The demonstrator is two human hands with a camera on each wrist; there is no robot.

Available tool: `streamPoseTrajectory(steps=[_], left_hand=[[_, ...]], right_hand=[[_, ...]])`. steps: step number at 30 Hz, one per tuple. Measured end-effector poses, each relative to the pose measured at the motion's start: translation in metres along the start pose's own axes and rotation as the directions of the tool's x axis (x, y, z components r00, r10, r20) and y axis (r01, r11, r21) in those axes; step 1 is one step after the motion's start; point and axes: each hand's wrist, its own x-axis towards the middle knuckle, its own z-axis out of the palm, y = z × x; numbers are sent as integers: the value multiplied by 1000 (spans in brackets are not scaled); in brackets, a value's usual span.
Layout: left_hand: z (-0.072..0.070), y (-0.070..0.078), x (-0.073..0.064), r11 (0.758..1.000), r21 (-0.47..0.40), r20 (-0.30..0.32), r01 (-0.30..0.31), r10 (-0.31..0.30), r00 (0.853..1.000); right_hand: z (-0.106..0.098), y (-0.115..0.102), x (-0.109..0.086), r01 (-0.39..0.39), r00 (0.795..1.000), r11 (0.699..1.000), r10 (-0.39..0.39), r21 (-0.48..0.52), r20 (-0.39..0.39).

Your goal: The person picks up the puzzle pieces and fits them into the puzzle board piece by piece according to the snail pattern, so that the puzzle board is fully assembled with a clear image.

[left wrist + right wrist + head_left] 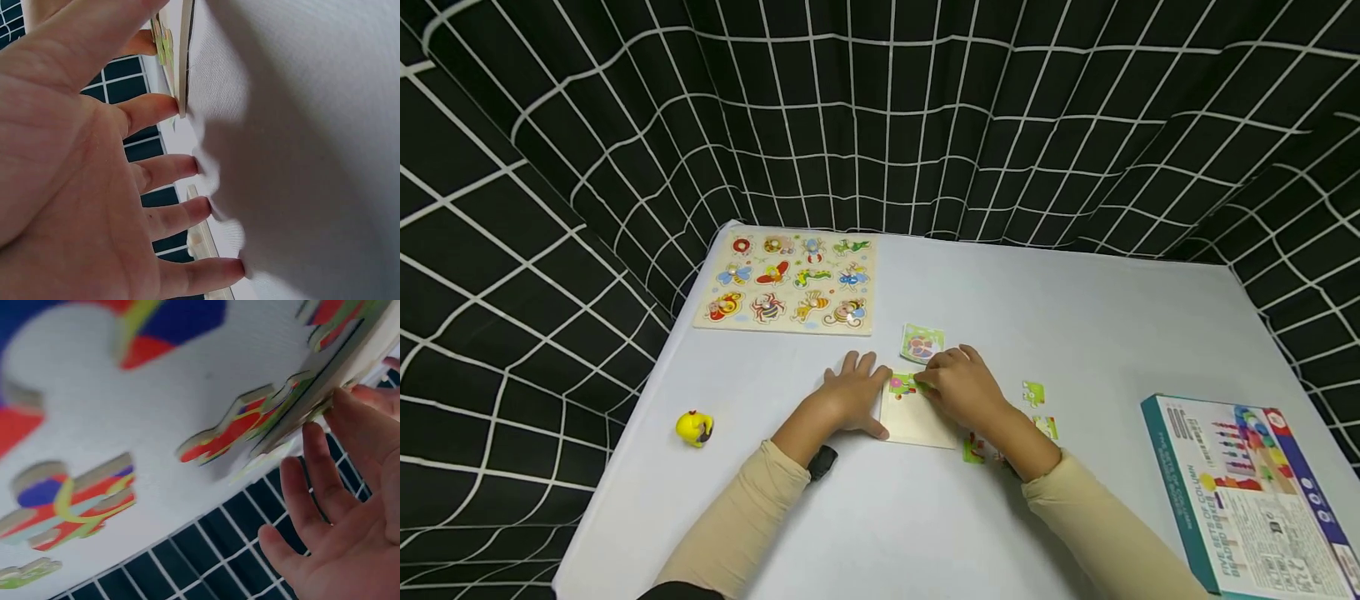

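A small, square wooden puzzle board (917,427) lies in front of me, with green and pink jigsaw pieces (897,385) along its far edge. My left hand (848,402) is spread at the board's left side, its thumb by the near corner and its index finger by the far one. In the left wrist view the fingers (169,219) are straight, their tips at the tablecloth. Over the far right part of the board, my right hand (964,387) pinches a jigsaw piece (320,410) between thumb and index finger. That hand partly hides the piece.
Several loose jigsaw pieces (1033,393) lie right of the board, some partly behind my right forearm. A square picture puzzle (922,340) sits beyond it. A large insect peg puzzle (707,313) is at back left, a yellow toy (694,427) left, a beaded-column box (1247,500) right.
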Motion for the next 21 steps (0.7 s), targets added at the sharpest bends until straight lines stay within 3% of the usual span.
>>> streamPoseTrajectory(steps=[15, 21], left_hand=[[3, -3, 0, 1000, -11, 0, -7, 7, 1000], [5, -7, 1, 1000, -24, 9, -15, 15, 1000]], right_hand=[[-3, -3, -1, -2, 1000, 1000, 2, 6, 17], [-3, -5, 2, -15, 998, 1000, 14, 9, 61]])
